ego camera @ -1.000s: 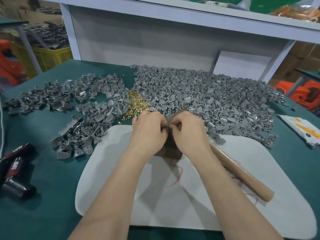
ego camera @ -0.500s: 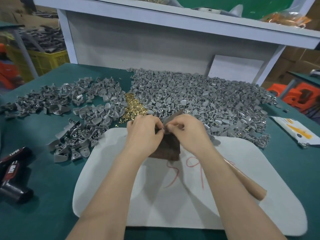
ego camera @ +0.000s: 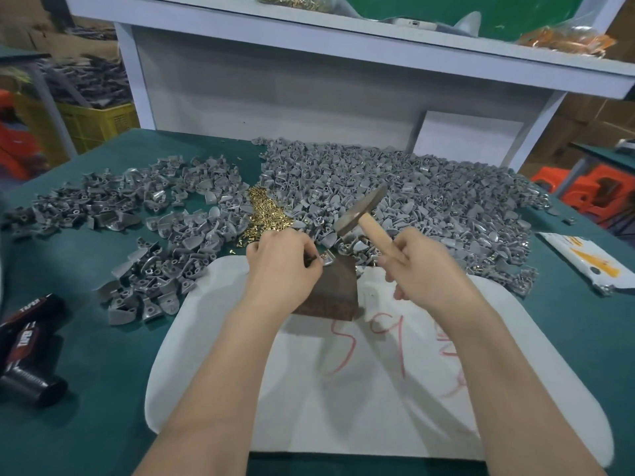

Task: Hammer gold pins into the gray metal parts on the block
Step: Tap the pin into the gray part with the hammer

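Pinching the gray metal part (ego camera: 329, 261) with my left hand (ego camera: 285, 266), I keep it seated on the top face of the brown block (ego camera: 335, 290), at the block's far left corner; my fingers (ego camera: 314, 261) curl in around its near edge, and a glint of gold shows right at their tips, too small to make out further. My right hand (ego camera: 422, 266) is clenched round the wooden handle of the hammer (ego camera: 360, 211), low on the shaft. The handle's long axis runs from my palm up and away toward the left, and the dark head sits crosswise on its end, tilted, one end pointing down and left toward the block and the other up and right. The head hangs in the air above and just behind the block, not touching the part. The block stands on the far edge of a white mat (ego camera: 343, 407) with red scrawl, which lies on the green surface (ego camera: 86, 379). The gold pins (ego camera: 266, 214) lie heaped just beyond my left hand, between a smaller spread of loose gray parts (ego camera: 154, 218) on the left and a big heap of gray parts (ego camera: 429, 197) on the right.
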`<state>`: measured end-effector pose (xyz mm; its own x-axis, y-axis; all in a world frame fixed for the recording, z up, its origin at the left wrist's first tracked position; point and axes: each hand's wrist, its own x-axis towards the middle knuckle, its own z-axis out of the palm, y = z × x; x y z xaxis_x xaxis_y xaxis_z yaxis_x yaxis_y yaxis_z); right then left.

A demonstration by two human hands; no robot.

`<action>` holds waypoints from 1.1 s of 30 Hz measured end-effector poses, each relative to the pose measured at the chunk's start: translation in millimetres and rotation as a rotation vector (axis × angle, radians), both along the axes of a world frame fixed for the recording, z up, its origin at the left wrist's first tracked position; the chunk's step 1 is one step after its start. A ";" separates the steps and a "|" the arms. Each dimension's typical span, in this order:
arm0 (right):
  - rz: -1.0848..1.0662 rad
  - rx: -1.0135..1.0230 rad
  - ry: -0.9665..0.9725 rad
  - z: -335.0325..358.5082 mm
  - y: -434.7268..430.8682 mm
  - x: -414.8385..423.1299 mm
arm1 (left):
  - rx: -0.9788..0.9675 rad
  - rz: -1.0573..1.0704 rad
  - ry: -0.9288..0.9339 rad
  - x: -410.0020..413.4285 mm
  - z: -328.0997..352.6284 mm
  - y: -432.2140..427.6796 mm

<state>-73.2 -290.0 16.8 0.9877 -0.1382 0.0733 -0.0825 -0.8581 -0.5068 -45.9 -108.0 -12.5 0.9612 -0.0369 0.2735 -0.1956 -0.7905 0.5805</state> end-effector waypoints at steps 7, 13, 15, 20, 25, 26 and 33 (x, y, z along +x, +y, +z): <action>0.127 0.009 -0.469 11.6 13.0 -28.0 | -0.032 0.048 -0.019 0.8 -2.1 1.9; 0.288 -0.086 -0.325 11.3 19.3 -43.4 | -0.021 0.054 0.003 1.4 -0.9 0.3; 0.263 -0.156 -0.369 17.7 21.5 -40.8 | -0.025 0.049 -0.002 0.8 -0.2 1.1; 0.286 -0.099 -0.454 21.4 22.4 -44.1 | -0.048 0.055 -0.015 0.4 -0.8 0.4; 0.223 -0.212 -0.392 21.6 25.8 -44.2 | -0.046 0.054 -0.041 1.5 -4.0 1.3; 0.209 -0.139 -0.475 22.8 25.2 -42.6 | -0.050 0.060 -0.057 1.9 -4.2 0.7; 0.317 -0.212 -0.257 15.4 20.2 -41.3 | -0.027 0.049 -0.007 1.4 0.1 1.0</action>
